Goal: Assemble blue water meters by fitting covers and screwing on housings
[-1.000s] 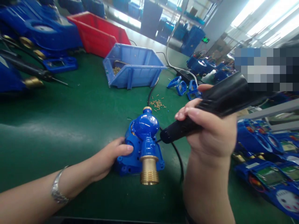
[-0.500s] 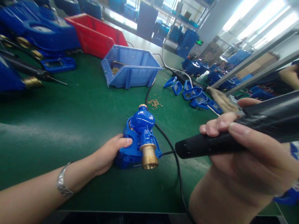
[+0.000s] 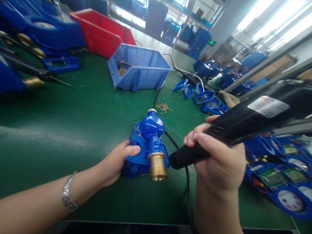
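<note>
A blue water meter with brass threaded ends lies on the green table in front of me, its larger brass end pointing toward me. My left hand grips its left side, thumb on top of the blue casing. In my right hand is a black electric screwdriver, fingers wrapped round its body. Its nose reaches the meter's right side, beside the brass end; the bit is hidden there. Small brass screws lie scattered just beyond the meter.
A blue bin with screws inside stands behind, and a red bin beyond it. Another screwdriver lies at left near blue meters. Blue frames lie at back right. Several meters with dials sit at right. A black cable crosses the table.
The electric screwdriver has moved left and closer to the meter; its bit, visible before, is now out of sight. My left hand keeps its hold on the meter.
</note>
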The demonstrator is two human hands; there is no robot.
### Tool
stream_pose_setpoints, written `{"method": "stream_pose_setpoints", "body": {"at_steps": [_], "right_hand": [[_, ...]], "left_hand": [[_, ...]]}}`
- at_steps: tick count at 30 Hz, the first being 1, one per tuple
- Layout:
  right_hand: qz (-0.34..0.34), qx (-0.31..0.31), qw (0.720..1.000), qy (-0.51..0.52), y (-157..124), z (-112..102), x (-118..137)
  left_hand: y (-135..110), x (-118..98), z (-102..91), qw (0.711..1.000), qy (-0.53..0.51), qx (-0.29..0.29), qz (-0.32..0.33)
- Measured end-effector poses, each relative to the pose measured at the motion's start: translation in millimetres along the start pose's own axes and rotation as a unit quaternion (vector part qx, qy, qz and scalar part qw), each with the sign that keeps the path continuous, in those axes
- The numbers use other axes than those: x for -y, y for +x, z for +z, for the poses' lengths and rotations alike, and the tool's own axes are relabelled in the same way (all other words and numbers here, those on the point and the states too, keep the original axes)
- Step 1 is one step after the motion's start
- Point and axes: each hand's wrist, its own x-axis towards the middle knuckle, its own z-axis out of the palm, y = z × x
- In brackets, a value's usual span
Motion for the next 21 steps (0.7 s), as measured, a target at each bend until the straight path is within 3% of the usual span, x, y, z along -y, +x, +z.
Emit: {"method": "stream_pose_setpoints", "body": {"at_steps": [8, 21], "right_hand": [[0.007, -0.033, 0.999, 0.0, -2.0, -3.6, -3.7], [0.01, -0.04, 0.999, 0.006, -6.9, -3.3, -7.8]], "left_hand": [[-1.6, -1.3, 7.5, 0.999, 0.006, -0.035, 0.007], [-0.1, -3.5, 6.3, 1.0, 0.008, -0.008, 0.003]]}}
